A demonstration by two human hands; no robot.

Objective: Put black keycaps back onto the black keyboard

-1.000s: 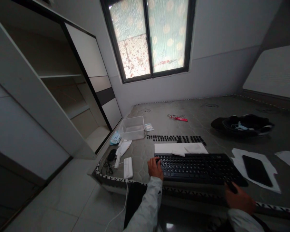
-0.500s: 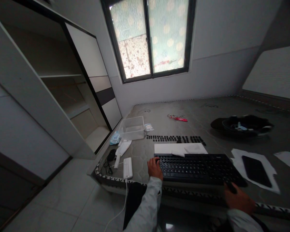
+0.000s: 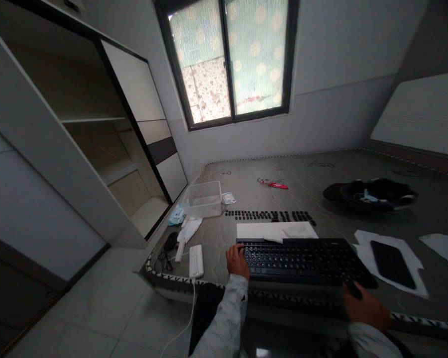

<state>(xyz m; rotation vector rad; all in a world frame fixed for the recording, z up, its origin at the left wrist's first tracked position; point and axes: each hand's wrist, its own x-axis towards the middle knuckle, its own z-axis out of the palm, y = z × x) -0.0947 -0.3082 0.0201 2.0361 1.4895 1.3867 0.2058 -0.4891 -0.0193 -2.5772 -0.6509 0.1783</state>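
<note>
A black keyboard [image 3: 302, 262] with its keycaps off, showing pale switch points, lies near the edge of the mattress. At its left end, my left hand [image 3: 238, 260] is closed on the keyboard's side, thumb on top. My right hand [image 3: 364, 306] is at the lower right corner, wrapped round a small dark object [image 3: 353, 288] whose kind I cannot make out; its tip points at the keyboard. Behind the keyboard, loose black keycaps [image 3: 272, 216] lie in rows. White paper [image 3: 256, 230] sits between them and the keyboard.
A clear plastic box [image 3: 203, 199] stands back left. A white power strip [image 3: 196, 261], a black mouse [image 3: 170, 241] and a blue mask [image 3: 176, 215] lie at left. To the right are a phone [image 3: 392, 263] on paper and a black cap [image 3: 373, 195]. A red packet [image 3: 273, 184] lies farther back.
The view has shifted slightly, moving everything a little to the left. Both hands keep their places at the keyboard, and the right still holds the dark object.
</note>
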